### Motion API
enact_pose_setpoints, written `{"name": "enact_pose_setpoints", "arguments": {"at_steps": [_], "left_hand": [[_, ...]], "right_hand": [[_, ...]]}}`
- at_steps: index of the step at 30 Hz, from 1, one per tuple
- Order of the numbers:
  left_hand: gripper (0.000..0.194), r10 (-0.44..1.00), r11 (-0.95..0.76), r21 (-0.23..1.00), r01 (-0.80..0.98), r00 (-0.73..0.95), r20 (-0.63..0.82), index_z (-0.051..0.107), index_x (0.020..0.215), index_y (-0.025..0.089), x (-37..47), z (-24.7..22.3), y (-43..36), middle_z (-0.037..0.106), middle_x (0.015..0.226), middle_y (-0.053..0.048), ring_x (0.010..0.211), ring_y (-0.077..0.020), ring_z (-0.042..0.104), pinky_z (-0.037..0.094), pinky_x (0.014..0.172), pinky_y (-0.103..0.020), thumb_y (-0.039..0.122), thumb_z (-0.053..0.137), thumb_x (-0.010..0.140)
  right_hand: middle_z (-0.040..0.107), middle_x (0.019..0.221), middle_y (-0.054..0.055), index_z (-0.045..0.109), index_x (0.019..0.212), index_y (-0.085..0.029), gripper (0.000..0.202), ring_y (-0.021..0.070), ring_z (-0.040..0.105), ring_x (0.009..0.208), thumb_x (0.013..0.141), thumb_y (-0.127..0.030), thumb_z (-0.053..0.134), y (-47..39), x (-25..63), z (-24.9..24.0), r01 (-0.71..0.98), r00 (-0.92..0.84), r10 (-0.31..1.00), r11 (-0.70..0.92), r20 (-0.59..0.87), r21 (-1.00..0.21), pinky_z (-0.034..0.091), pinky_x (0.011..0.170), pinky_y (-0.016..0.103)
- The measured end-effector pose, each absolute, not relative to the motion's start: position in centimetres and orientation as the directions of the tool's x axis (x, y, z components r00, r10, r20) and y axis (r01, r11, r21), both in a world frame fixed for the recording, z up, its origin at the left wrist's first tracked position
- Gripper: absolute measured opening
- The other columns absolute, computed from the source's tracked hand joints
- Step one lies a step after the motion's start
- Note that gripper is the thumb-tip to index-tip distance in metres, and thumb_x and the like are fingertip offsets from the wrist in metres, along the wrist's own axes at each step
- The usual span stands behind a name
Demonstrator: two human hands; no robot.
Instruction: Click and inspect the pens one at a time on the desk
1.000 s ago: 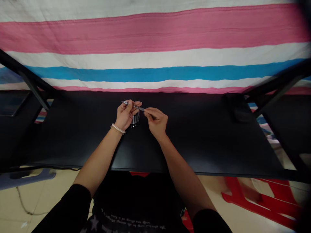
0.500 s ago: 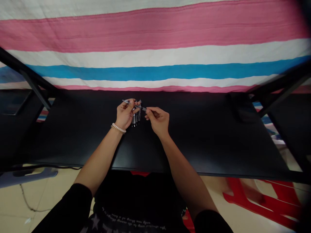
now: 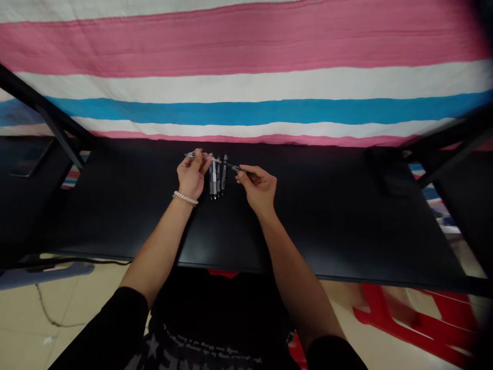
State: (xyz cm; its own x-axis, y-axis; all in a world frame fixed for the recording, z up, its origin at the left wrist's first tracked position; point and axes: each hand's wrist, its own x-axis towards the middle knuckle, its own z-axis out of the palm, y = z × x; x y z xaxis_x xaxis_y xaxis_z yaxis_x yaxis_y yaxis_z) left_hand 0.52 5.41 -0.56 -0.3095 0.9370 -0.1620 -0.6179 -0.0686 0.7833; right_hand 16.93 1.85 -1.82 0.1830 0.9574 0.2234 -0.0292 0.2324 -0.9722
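Over the black table, my left hand [image 3: 192, 172] pinches a clear pen barrel [image 3: 210, 158] that points to the right. My right hand [image 3: 257, 187] is closed on a dark pen part [image 3: 234, 167], whose thin tip reaches left toward the barrel's end. Whether the two parts touch is too small to tell. Between my hands, several grey and white pens [image 3: 214, 177] lie side by side on the table, tips toward me.
The black table [image 3: 327, 221] stretches to both sides. A striped cloth [image 3: 246, 110] hangs behind its far edge. A dark object [image 3: 393, 172] sits at the right rear. Red plastic stools [image 3: 408, 321] stand below at the right, and a cable [image 3: 48, 316] lies on the floor.
My hands have moved apart, the left one leftward and the right one rightward. The pen they held together now shows as two parts, and the pens on the table are more visible.
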Motion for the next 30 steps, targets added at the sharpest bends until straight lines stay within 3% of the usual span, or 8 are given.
{"name": "enact_pose_setpoints", "arguments": {"at_steps": [9, 18, 23, 27, 30], "left_hand": [[0.02, 0.973, -0.028, 0.822, -0.569, -0.205, -0.108, 0.071, 0.09, 0.017, 2.1, -0.7, 4.4, 0.073, 0.081, -0.003, 0.08, -0.0152, 0.075, 0.059, 0.079, -0.029, 0.025, 0.084, 0.077], [0.013, 0.979, 0.023, 0.81, -0.586, -0.153, -0.138, 0.07, 0.087, 0.017, 1.6, -0.6, 4.5, 0.073, 0.083, -0.003, 0.081, -0.0144, 0.074, 0.058, 0.079, -0.027, 0.023, 0.08, 0.082], [0.015, 0.981, 0.058, 0.801, -0.596, -0.117, -0.158, 0.07, 0.089, 0.017, 1.6, -0.8, 4.4, 0.073, 0.086, -0.003, 0.082, -0.0143, 0.074, 0.058, 0.083, -0.029, 0.024, 0.08, 0.082], [0.015, 0.982, 0.056, 0.804, -0.592, -0.114, -0.152, 0.07, 0.091, 0.018, 1.8, -0.6, 4.3, 0.074, 0.086, -0.003, 0.082, -0.0143, 0.074, 0.057, 0.085, -0.03, 0.024, 0.08, 0.081], [0.016, 0.98, 0.031, 0.796, -0.605, -0.139, -0.144, 0.07, 0.089, 0.018, 1.7, -0.4, 4.3, 0.074, 0.085, -0.003, 0.084, -0.0143, 0.074, 0.058, 0.084, -0.029, 0.024, 0.081, 0.08]], "right_hand": [[0.075, 0.074, 0.001, 0.076, 0.09, -0.022, 0.024, 0.0177, 0.075, 0.068, 0.076, -0.04, 0.082, 1.6, 16.2, -2.0, -0.09, 0.208, 0.959, 0.214, 0.192, -0.973, 0.065, 0.067, 0.032], [0.078, 0.081, 0.002, 0.079, 0.095, -0.024, 0.018, 0.0177, 0.073, 0.068, 0.081, -0.036, 0.078, 0.9, 16.1, -1.8, 0.092, 0.221, 0.947, 0.219, 0.234, -0.971, 0.062, 0.067, 0.034], [0.079, 0.091, 0.004, 0.079, 0.092, -0.025, 0.021, 0.0199, 0.075, 0.078, 0.082, -0.043, 0.077, 0.9, 16.0, -2.1, 0.148, 0.206, 0.936, 0.258, 0.285, -0.955, 0.064, 0.076, 0.038], [0.075, 0.074, 0.004, 0.075, 0.094, -0.021, 0.038, 0.0165, 0.072, 0.063, 0.09, -0.057, 0.064, 1.0, 15.9, -2.2, 0.067, 0.103, 0.984, 0.137, 0.143, -0.988, 0.062, 0.061, 0.031], [0.076, 0.087, 0.004, 0.071, 0.105, -0.022, 0.043, 0.0158, 0.074, 0.072, 0.082, -0.058, 0.073, 1.0, 16.0, -2.1, 0.043, 0.098, 0.98, 0.17, 0.174, -0.984, 0.062, 0.066, 0.028]]}}
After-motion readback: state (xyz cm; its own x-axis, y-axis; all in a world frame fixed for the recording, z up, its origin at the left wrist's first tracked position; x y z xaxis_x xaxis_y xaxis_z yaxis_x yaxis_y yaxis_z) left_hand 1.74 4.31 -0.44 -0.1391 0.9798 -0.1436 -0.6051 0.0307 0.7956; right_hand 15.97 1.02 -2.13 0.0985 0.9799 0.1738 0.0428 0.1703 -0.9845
